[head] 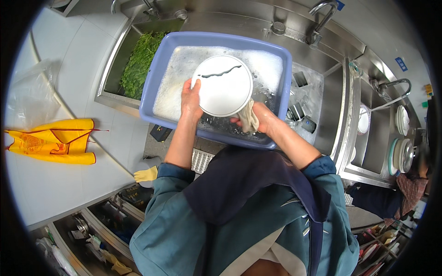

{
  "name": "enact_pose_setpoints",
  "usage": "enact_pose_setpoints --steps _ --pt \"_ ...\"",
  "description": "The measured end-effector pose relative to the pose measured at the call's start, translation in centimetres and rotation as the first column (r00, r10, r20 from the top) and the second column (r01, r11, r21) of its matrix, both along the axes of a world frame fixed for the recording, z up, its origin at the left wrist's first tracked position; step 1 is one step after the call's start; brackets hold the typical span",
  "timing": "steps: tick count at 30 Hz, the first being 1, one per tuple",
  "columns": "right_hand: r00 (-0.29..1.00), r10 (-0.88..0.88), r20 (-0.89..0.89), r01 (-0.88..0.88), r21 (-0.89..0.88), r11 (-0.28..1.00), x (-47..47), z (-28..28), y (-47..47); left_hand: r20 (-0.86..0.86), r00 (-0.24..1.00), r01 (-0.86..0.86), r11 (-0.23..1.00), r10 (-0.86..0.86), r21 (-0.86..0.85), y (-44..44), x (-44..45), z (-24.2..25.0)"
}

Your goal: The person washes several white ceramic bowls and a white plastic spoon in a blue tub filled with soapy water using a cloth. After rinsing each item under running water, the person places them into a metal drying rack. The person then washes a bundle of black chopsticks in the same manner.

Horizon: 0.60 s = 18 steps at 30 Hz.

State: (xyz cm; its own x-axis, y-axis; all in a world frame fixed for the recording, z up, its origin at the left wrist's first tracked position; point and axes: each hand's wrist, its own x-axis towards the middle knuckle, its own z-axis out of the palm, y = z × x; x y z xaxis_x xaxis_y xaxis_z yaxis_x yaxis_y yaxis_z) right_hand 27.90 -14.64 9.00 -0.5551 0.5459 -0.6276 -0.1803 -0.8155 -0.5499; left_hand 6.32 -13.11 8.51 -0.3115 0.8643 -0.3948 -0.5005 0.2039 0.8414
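Note:
My left hand [191, 98] grips a round white plate [224, 89] by its left edge, thumb on the upper face. A dark wavy streak crosses the plate near its far side. Bunched in my right hand [264, 117] is a pale cloth [248, 117], which touches the plate's lower right rim. The plate is held above a blue-purple plastic basin [146, 100] of sudsy water [172, 86]. Thick white foam covers much of the water, and a darker wet patch shows towards the right. Part of the right fingers is hidden by the cloth.
Leafy greens [141, 65] fill the left sink. Right of the basin, dark containers [300, 79] and clear ones lie in foamy water. Stacked plates [402, 157] stand by the far right sink, near another person [383, 200]. A yellow apron [55, 141] lies at left.

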Motion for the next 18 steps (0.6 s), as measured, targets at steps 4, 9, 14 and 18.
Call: enact_pose_setpoints --steps 4,9,14,18 --pt "0.674 0.021 0.739 -0.538 0.47 0.7 0.5 -2.4 1.4 -0.247 0.962 -0.097 0.991 0.119 0.096 -0.7 -0.6 1.4" --pt "0.376 0.041 0.926 -0.798 0.301 0.523 0.6 -5.5 4.0 -0.621 0.774 -0.019 0.985 0.123 0.171 -1.5 0.8 1.4" --pt "0.814 -0.403 0.418 0.135 0.537 0.832 -2.1 -6.9 6.3 -0.7 0.711 0.112 0.972 0.066 0.205 -2.4 3.6 1.3" --pt "0.744 -0.576 0.338 0.029 0.845 0.533 -5.1 -2.6 4.9 -0.726 0.686 0.179 0.956 0.049 0.233 -2.0 4.3 0.2"
